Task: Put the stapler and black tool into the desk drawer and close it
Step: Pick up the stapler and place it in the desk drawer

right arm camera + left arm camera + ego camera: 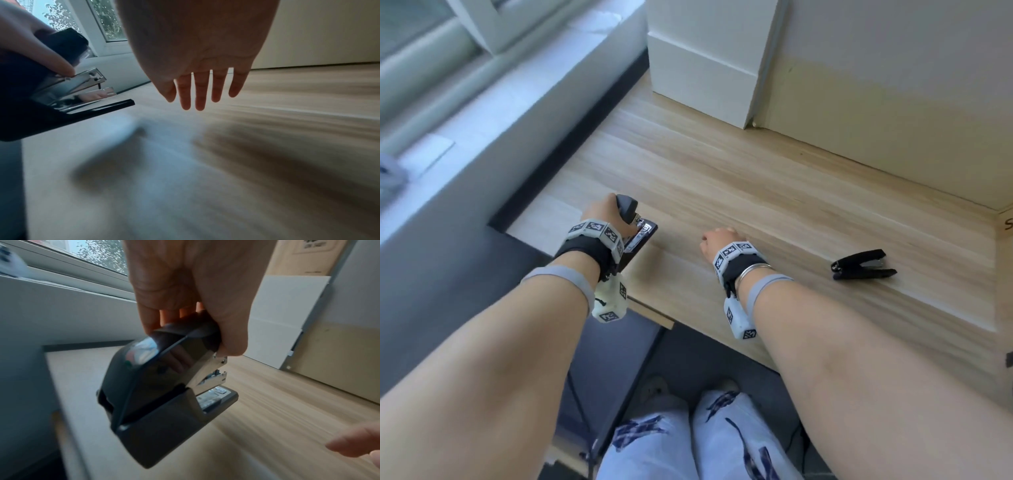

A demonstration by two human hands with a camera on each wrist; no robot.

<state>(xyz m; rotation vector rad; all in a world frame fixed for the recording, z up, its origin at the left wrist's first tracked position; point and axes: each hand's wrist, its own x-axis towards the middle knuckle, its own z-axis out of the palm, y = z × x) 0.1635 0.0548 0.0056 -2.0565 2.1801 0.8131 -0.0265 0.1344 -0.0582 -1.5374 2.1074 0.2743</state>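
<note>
My left hand (pixel 616 214) grips a black stapler (pixel 635 222) from above and holds it tilted just above the left end of the wooden desk (pixel 774 192). The left wrist view shows my left hand (pixel 189 316), thumb and fingers, wrapped round the top of the stapler (pixel 164 386). My right hand (pixel 717 240) hovers over the desk to the right of it, holding nothing. Seen from the right wrist, that right hand (pixel 201 94) has straight fingers pointing down, with the stapler (pixel 61 105) at the left. The black tool (pixel 863 265) lies on the desk further right.
White boards (pixel 698 68) lean at the back of the desk beside a beige wall. A window sill (pixel 465 137) runs along the left. A thin wooden lip (pixel 652 313) juts out under the desk's front edge. My knees (pixel 688 442) are below.
</note>
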